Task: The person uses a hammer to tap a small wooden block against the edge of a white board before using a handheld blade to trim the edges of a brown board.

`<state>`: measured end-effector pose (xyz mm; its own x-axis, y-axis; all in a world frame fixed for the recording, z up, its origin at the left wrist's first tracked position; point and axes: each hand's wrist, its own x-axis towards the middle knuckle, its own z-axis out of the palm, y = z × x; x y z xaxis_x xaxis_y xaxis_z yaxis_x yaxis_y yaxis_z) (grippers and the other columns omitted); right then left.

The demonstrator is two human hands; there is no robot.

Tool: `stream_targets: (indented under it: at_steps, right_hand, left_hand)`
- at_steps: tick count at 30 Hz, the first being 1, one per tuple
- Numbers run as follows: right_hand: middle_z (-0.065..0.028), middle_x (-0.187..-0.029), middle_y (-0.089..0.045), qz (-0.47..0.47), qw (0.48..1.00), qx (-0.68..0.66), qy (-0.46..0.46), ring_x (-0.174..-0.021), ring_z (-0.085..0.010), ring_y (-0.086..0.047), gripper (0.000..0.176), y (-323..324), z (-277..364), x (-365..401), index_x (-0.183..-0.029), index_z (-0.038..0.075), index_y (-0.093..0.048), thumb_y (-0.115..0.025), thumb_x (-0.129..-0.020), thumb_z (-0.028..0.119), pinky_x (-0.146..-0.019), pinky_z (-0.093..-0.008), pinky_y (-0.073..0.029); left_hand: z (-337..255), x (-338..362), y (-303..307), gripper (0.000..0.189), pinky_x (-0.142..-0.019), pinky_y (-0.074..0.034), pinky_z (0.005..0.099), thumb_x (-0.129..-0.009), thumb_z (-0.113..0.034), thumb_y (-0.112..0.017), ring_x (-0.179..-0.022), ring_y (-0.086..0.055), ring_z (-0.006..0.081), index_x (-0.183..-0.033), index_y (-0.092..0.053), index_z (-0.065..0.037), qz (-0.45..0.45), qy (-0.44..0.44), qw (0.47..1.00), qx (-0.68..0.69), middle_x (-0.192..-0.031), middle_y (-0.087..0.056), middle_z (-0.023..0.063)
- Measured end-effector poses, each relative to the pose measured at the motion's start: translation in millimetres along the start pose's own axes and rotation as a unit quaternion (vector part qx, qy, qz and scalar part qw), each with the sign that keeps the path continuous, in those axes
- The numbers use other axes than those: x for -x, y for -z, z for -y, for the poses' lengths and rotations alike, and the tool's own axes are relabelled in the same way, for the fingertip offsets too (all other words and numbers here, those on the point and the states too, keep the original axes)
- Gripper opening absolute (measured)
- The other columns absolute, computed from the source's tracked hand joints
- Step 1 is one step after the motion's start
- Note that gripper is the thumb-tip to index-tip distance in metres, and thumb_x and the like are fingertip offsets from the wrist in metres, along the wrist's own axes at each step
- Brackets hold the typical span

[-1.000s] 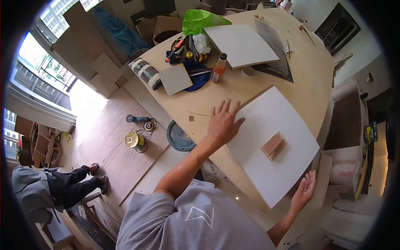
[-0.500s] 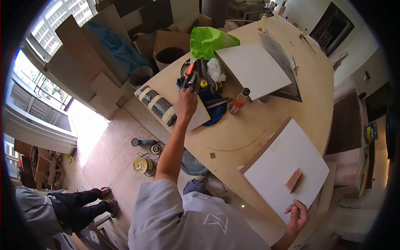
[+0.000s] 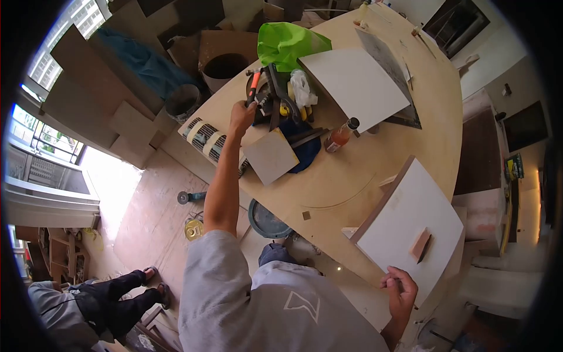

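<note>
My left hand (image 3: 241, 116) reaches over the far left of the table, closed on the dark handle of a hammer (image 3: 254, 86) with an orange section. Beside it lies a pile of tools (image 3: 275, 97), with a white plastic bag (image 3: 302, 88) on its right. Nearer me is a small square panel (image 3: 271, 157), and to its left a striped roll (image 3: 205, 139). My right hand (image 3: 402, 288), fingers loosely bent and holding nothing, hovers by the near edge of a white board (image 3: 404, 217). On that board rests a small wooden block (image 3: 420, 243).
A sauce bottle (image 3: 341, 136) stands upright mid-table, near another white board (image 3: 358, 88) and a bright green bag (image 3: 290, 46). An angle grinder (image 3: 190, 197) and a round lidded bucket (image 3: 264, 220) are on the floor. Another person (image 3: 88, 305) is at lower left.
My left hand has moved farther out and left, uncovering the square panel. My right hand has shifted slightly left. The camera view has tilted a little.
</note>
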<state>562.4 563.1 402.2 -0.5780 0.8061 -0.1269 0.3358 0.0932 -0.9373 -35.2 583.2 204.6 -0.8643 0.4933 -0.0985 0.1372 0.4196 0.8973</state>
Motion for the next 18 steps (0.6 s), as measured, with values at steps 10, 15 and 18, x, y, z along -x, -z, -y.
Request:
stream_targets:
  at_steps: [10, 15, 18]
  right_hand:
    - [-0.0152, -0.113, -0.06, 0.143, 0.985, -0.07, 0.059, -0.101, -0.0194, -0.06, 0.05, -92.1, 13.2, -75.2, -0.14, -0.006, -0.041, -0.06, -0.097, 0.012, -0.092, -0.0328, -0.047]
    - [-0.0204, -0.13, -0.054, 0.068, 0.981, -0.174, 0.043, -0.114, -0.0253, -0.057, 0.067, -128.3, 4.7, -117.6, -0.151, -0.003, -0.015, -0.053, -0.101, 0.021, -0.099, -0.0343, -0.042]
    - [-0.0186, -0.118, -0.061, 0.065, 0.949, -0.309, -0.02, -0.108, -0.0243, -0.06, 0.059, -129.7, 22.7, -121.9, -0.148, -0.004, -0.026, -0.052, -0.101, 0.02, -0.097, -0.0344, -0.044]
  left_hand:
    - [-80.9, 230.9, -23.8, 0.039, -0.064, -0.047, 0.0428, -0.095, -0.019, -0.06, -0.068, -0.061, 0.0372, -0.128, -0.049, 0.0, 0.015, -0.131, 0.987, 0.09, -0.079, -0.062, 0.0219]
    - [-84.1, 328.1, -54.5, 0.049, -0.064, -0.048, 0.0453, -0.092, -0.012, -0.063, -0.077, -0.062, 0.0451, -0.134, -0.041, 0.001, 0.104, -0.191, 0.961, 0.168, -0.086, -0.061, 0.0277]
    - [-72.8, 380.0, -57.8, 0.056, -0.076, -0.051, 0.0455, -0.089, -0.013, -0.065, -0.087, -0.061, 0.0429, -0.137, -0.039, -0.001, 0.227, -0.268, 0.918, 0.184, -0.103, -0.061, 0.0247]
